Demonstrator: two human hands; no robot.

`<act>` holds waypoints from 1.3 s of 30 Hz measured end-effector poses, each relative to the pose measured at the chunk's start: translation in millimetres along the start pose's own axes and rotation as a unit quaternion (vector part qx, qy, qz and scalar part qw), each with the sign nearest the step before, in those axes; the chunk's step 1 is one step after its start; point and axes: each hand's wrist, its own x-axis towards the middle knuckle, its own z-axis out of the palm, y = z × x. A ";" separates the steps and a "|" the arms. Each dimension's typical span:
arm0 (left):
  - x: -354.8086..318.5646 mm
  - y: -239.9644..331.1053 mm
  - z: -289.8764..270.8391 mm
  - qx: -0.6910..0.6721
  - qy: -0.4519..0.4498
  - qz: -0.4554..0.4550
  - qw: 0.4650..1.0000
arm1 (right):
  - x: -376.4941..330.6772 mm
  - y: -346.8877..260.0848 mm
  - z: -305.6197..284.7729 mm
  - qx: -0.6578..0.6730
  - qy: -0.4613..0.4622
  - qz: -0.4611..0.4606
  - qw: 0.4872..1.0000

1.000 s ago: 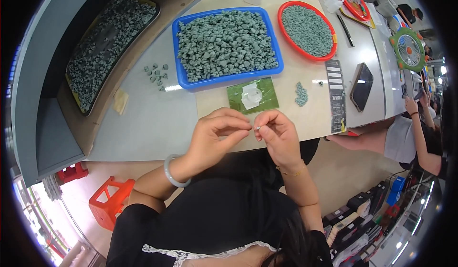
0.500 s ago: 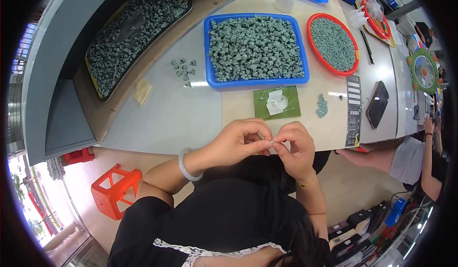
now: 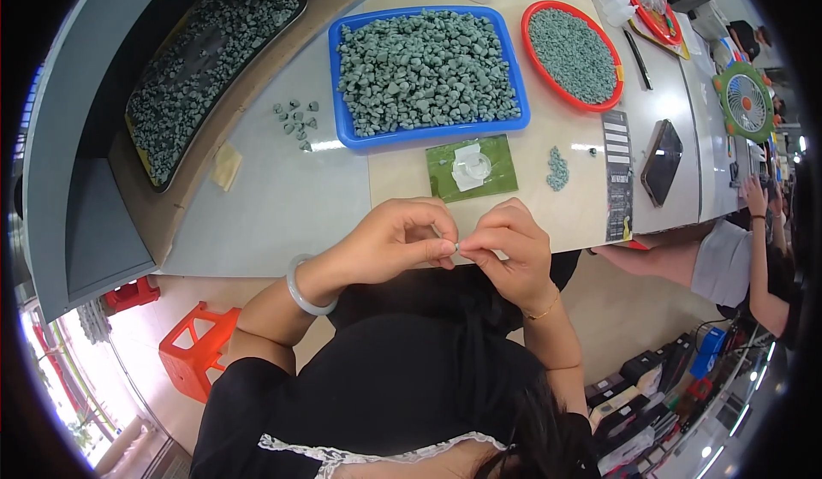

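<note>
Pale and tiny, a bead [image 3: 457,245] sits pinched between your two hands at the near edge of the table [image 3: 282,196], just above your lap. Your left hand [image 3: 398,239] closes its thumb and forefinger on it from the left; your right hand [image 3: 507,246] meets it from the right, fingertips narrowed to a fine pinch. Whether a thread runs through the bead is too small to tell. A pale bangle [image 3: 301,286] circles your left wrist.

Just beyond your hands lies a green mat [image 3: 501,166] with a small clear bag [image 3: 470,165] on it. To its right is a small pile [image 3: 557,169] of green beads. Farther back stands a blue tray [image 3: 342,77] heaped with grey-green stones, and to its right a red round tray [image 3: 613,59] of finer ones. A few loose stones [image 3: 296,122] lie left of the blue tray, and a dark tray [image 3: 210,51] of stones sits on the far left. A phone [image 3: 662,160] lies to the right. Another person's arm [image 3: 758,265] shows at the right edge.

This looks like the fine stage of working one bead, checking or threading it. Any next move seems to call for steady fingertips and a firm pinch, since the bead could easily slip into your lap.
</note>
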 end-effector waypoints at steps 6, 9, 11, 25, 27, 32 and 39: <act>6.3 1.5 -5.0 0.025 -0.021 -0.008 0.999 | 2.7 -0.6 0.0 -0.006 -0.001 0.017 1.000; 11.4 -0.4 -6.8 -0.009 -0.004 -0.027 1.000 | 5.3 0.7 -1.8 -0.013 0.010 0.035 0.999; 15.9 0.0 -8.7 -0.035 0.011 -0.037 0.999 | 9.3 10.1 -6.2 -0.066 0.046 0.038 0.996; 21.8 -10.4 -26.2 -0.116 0.148 0.024 0.982 | 32.8 30.9 -12.3 -0.304 0.035 -0.002 0.952; 22.4 -10.5 -26.8 -0.123 0.147 0.019 0.981 | 33.6 32.4 -12.4 -0.313 0.032 -0.003 0.949; 22.4 -8.9 -27.9 -0.155 0.143 0.009 0.978 | 37.4 35.7 -10.2 -0.336 0.026 -0.014 0.942; 24.5 -13.0 -28.5 -0.146 0.155 0.022 0.977 | 43.3 32.7 -11.1 -0.346 -0.005 -0.009 0.938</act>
